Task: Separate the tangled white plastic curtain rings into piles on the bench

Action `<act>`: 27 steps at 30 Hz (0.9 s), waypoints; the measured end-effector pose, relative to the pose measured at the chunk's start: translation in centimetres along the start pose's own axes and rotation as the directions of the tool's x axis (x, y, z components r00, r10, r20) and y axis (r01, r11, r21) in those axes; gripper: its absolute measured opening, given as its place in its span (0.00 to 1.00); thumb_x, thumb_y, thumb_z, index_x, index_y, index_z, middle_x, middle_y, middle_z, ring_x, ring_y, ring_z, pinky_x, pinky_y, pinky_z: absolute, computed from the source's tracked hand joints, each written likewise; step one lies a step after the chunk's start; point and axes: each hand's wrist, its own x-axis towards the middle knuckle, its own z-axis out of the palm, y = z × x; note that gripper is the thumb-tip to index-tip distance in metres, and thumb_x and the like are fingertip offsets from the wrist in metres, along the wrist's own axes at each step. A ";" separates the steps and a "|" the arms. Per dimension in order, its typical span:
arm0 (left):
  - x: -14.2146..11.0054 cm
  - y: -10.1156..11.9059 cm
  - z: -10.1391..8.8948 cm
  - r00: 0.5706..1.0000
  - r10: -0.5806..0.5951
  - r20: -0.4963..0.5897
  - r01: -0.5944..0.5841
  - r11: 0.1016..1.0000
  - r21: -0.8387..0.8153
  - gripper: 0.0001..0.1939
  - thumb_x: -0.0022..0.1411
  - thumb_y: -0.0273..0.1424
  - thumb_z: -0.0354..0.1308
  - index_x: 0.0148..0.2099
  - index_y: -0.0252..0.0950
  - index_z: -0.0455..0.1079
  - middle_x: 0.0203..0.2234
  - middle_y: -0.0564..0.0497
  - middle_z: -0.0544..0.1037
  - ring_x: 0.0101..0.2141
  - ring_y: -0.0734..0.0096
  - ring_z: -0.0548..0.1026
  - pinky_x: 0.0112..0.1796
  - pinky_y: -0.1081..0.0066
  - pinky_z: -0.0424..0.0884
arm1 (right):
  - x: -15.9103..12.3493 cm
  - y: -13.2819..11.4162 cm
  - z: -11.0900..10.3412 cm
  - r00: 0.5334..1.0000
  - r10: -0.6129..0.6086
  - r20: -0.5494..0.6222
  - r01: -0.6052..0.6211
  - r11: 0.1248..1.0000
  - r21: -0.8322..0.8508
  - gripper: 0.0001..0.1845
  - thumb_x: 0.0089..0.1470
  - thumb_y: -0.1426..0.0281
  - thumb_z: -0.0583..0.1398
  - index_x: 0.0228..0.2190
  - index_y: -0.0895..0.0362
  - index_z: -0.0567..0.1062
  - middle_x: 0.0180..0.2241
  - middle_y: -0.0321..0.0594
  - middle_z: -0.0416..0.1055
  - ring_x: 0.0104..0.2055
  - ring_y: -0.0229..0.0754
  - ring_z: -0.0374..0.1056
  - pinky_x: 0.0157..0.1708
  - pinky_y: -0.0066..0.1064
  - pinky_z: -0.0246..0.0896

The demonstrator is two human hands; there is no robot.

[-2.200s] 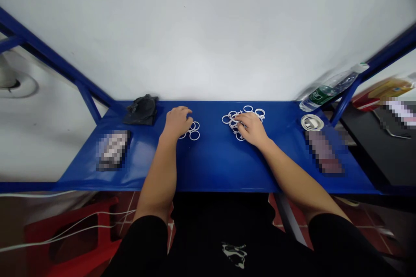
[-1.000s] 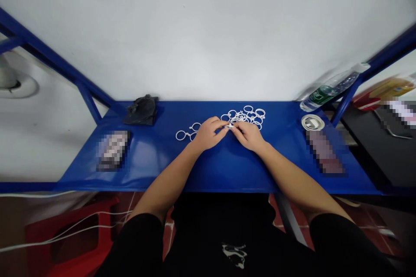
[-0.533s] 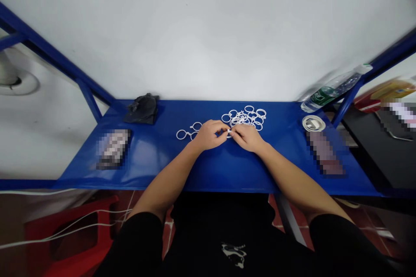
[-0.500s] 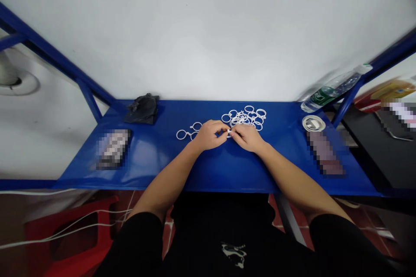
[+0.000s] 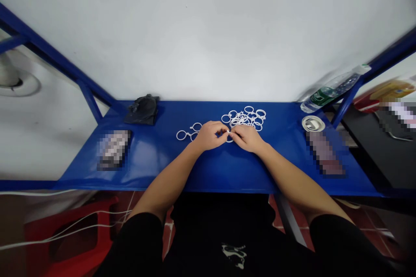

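L hand [image 5: 212,136] & R hand [image 5: 247,137] meet over the middle of the shiny blue table [image 5: 240,169], fingertips almost together, both pinched narrow on a thin white plastic-looking ring [image 5: 229,141]. Its small tab shows btwn the fingertips, a bit of the loop just below; rest hidden by fingers. Can't tell exactly how each finger grips.

Just behind R hand: a loose overlapping pile of thin white tabbed rings [image 5: 240,120], flat on table. Beside L hand, on its outer side: a smaller group of joined white rings [image 5: 187,134], partly covered by that hand.

Back L of table: a crumpled black bag-like item [image 5: 143,110]; nearer the front, a dark-edged pixelated block [image 5: 113,149]. R end: a transparent plastic bottle w/ green label [image 5: 325,95] by the back corner, a round white coil [image 5: 304,123] in front of it, then a pixelated purplish slab [image 5: 326,153] just beside the coil. Plain white wall [image 5: 208,30] behind. Below table, L side: a red plastic stool [image 5: 104,233], partly in view, w/ thin white cables [image 5: 65,232] across it.
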 end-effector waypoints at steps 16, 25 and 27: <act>0.2 -0.4 0.9 0.998 -0.055 -0.032 0.051 0.993 -0.111 0.06 0.59 0.24 0.56 0.32 0.38 0.71 0.28 0.53 0.78 0.30 0.69 0.74 0.35 0.67 0.70 | 0.2 -0.6 0.4 0.999 -0.038 0.002 0.038 0.998 -0.044 0.18 0.75 0.60 0.50 0.37 0.54 0.74 0.31 0.40 0.75 0.33 0.43 0.70 0.34 0.34 0.60; 0.5 -1.3 -0.5 0.999 0.021 -0.024 -0.018 0.995 0.094 0.10 0.66 0.28 0.59 0.47 0.39 0.79 0.45 0.46 0.83 0.47 0.60 0.79 0.53 0.58 0.73 | 0.2 -0.1 -0.2 0.995 -0.015 -0.102 0.013 1.000 -0.019 0.15 0.74 0.61 0.54 0.39 0.53 0.76 0.37 0.43 0.80 0.38 0.44 0.75 0.38 0.35 0.68; 0.6 -2.1 -1.9 0.998 -0.061 -0.012 0.062 0.966 0.250 0.13 0.68 0.34 0.60 0.52 0.38 0.79 0.48 0.43 0.81 0.50 0.57 0.77 0.55 0.56 0.71 | 0.2 0.3 -0.5 0.982 0.003 -0.190 -0.008 1.000 -0.025 0.14 0.73 0.61 0.55 0.40 0.53 0.77 0.40 0.45 0.81 0.42 0.46 0.76 0.42 0.37 0.70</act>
